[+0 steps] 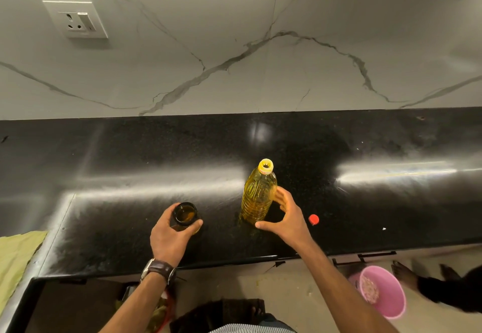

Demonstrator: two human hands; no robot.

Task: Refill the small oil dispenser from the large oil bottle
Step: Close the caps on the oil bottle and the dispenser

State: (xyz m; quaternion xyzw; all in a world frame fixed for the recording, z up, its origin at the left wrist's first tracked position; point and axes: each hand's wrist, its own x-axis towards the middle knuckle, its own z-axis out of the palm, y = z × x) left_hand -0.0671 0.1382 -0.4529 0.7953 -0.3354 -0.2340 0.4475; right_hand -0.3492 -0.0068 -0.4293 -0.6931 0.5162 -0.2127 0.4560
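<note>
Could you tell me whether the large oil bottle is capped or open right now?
Open. The large oil bottle shows a bare yellow mouth, and the red cap lies on the counter.

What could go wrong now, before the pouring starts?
The right hand is open beside the uncapped large oil bottle, not gripping it; a bump may tip it. The amber dispenser, held by the left hand, has a narrow mouth, so oil may spill onto the black counter.

A glossy black stone table (pixel 130 155) carries a clear plastic oil bottle (pixel 258 199) (uncapped), a brown glass dispenser (pixel 184 215), a small red cap (pixel 313 219) and a green cloth (pixel 15 257).
</note>
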